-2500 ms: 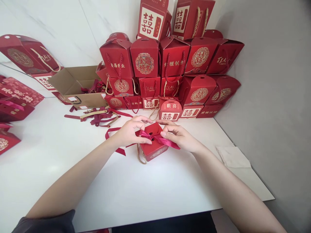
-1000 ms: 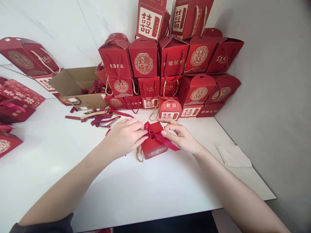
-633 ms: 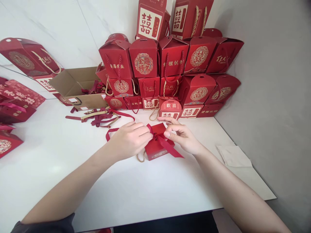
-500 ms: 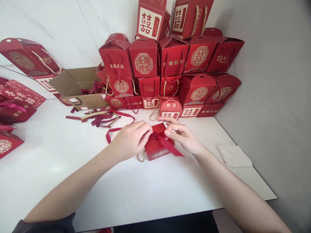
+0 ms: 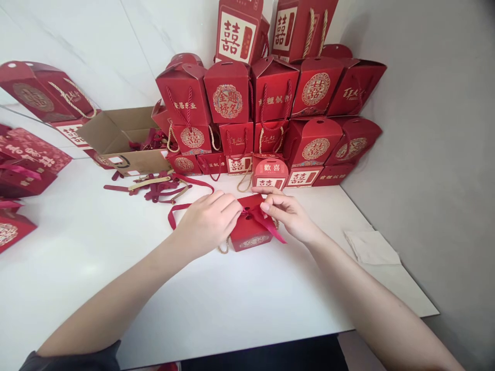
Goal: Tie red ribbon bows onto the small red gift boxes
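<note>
A small red gift box (image 5: 251, 233) with gold rope handles stands on the white table in front of me. A red ribbon (image 5: 268, 225) passes over its top near two holes, and one tail hangs over the front right edge. At the left of the box top my left hand (image 5: 212, 219) is closed on the ribbon, its fingertips partly hidden. My right hand (image 5: 288, 210) pinches the ribbon between thumb and finger on the right side, with the index finger stretched out. The ribbon's long end loops away behind my left hand.
Stacked red gift boxes (image 5: 228, 98) line the back wall. An open cardboard box (image 5: 137, 162) holds red strips, with a pile of loose strips (image 5: 154, 188) before it. More red boxes (image 5: 17, 226) stand at far left; a white cloth (image 5: 372, 247) lies at right.
The ribbon tail at the front right has been drawn in and looks shorter and more twisted. My left hand has turned slightly; the two holes in the box top show more.
</note>
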### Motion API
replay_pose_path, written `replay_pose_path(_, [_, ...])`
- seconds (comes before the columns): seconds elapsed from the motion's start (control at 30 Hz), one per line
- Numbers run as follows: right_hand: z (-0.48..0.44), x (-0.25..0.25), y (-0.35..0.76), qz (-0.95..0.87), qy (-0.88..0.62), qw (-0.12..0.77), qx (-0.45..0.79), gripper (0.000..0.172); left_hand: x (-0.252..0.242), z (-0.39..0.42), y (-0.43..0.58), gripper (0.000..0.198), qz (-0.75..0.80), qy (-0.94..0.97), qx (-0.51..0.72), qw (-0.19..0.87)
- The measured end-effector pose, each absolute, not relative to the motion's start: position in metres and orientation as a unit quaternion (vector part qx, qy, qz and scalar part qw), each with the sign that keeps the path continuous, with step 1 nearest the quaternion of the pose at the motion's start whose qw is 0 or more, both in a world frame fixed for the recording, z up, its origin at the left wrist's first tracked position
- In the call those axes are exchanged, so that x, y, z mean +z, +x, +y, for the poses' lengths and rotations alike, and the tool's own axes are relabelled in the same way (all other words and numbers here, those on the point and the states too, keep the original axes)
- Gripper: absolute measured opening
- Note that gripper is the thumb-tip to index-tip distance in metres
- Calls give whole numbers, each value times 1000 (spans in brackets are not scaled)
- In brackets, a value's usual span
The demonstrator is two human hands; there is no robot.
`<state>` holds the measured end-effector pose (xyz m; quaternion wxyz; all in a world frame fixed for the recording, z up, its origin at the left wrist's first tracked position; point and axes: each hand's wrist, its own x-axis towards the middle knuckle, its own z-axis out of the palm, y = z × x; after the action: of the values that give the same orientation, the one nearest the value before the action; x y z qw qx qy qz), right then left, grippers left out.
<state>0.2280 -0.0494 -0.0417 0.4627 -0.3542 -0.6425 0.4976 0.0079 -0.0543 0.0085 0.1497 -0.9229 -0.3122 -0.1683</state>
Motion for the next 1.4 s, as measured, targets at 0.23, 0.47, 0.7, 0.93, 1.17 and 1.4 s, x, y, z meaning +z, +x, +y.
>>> replay_pose_path(0.23, [-47,-45,228,-656,-355,437,502,34,24,-59,12,24,-507,-805,-191,-242])
replay_pose_path(0.47, [-45,-46,230,-630,-342,425,552,35,25,-54,4,40,-563,-724,-108,-385])
replay_pose_path(0.7, [-47,-46,230,-650,-343,423,530,41,19,-45,-1,39,-535,-729,-79,-419])
replay_pose_path(0.93, [-44,-48,231,-673,-364,414,494,41,14,-38,-6,41,-512,-709,-40,-483])
replay_pose_path(1.17, [-49,-46,230,-660,-331,415,531,34,29,-36,-20,40,-449,-748,94,-480])
replay_pose_path(1.4, [-52,-42,228,-632,-301,427,573,27,35,-37,-19,30,-489,-801,-132,-319])
